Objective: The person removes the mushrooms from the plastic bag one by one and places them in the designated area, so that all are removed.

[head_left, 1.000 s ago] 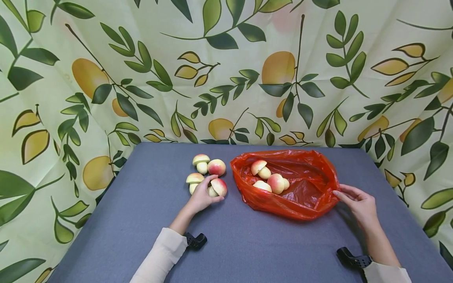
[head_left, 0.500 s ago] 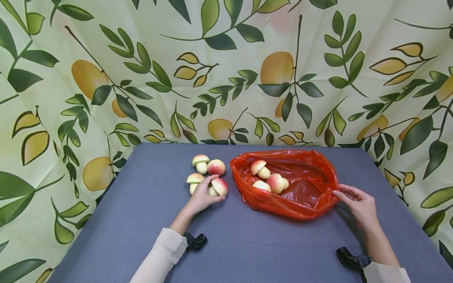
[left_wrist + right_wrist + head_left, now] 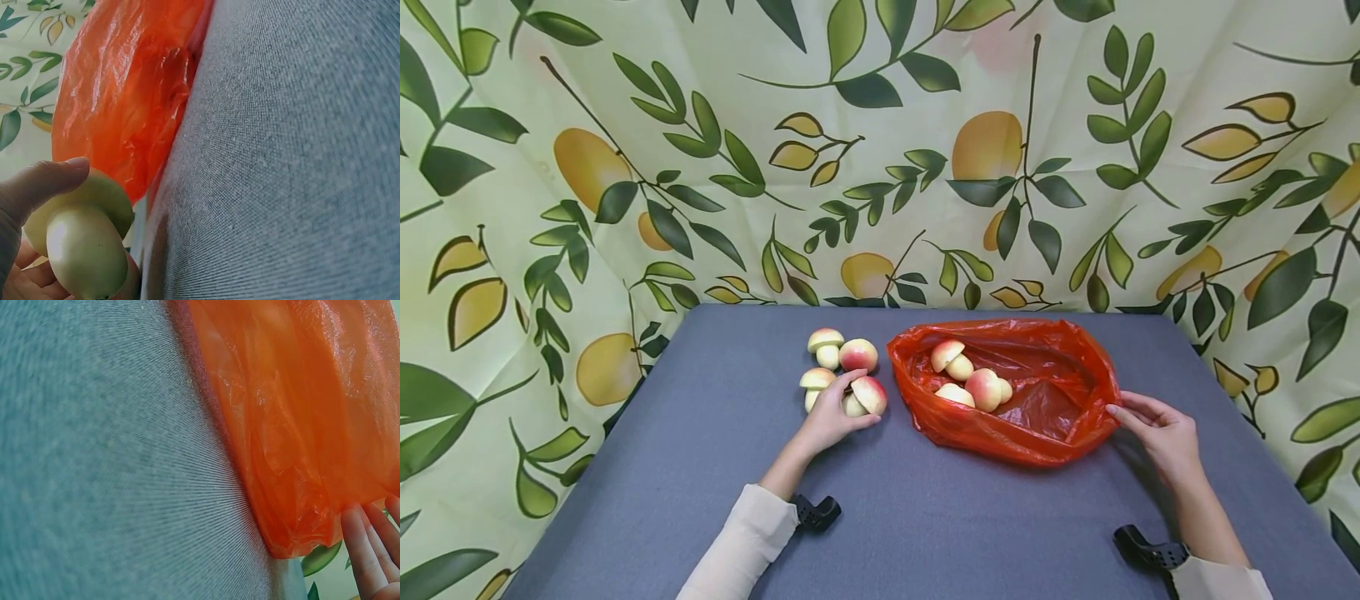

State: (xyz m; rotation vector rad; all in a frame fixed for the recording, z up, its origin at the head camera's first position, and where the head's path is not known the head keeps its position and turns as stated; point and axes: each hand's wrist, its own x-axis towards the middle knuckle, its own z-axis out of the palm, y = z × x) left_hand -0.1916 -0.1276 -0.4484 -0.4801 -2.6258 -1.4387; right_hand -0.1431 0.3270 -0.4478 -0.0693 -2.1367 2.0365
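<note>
My left hand grips a mushroom with a red-blushed cap and pale stem, left of the red plastic bag. In the left wrist view, thumb and fingers hold the mushroom's cap, with the stem facing the camera. The bag's mouth is spread wide, and inside lie a mushroom at the back, another in front, and a third partly hidden by the rim. At the bag's right edge, my right hand pinches the rim between thumb and fingers.
Behind my left hand on the grey-blue table are three more mushrooms: one at the back, one showing its red cap, and one partly behind the hand. A leaf-and-fruit patterned cloth hangs beyond the table.
My left hand has shifted slightly right with the mushroom, away from the one beside it. The right hand and the bag stay put.
</note>
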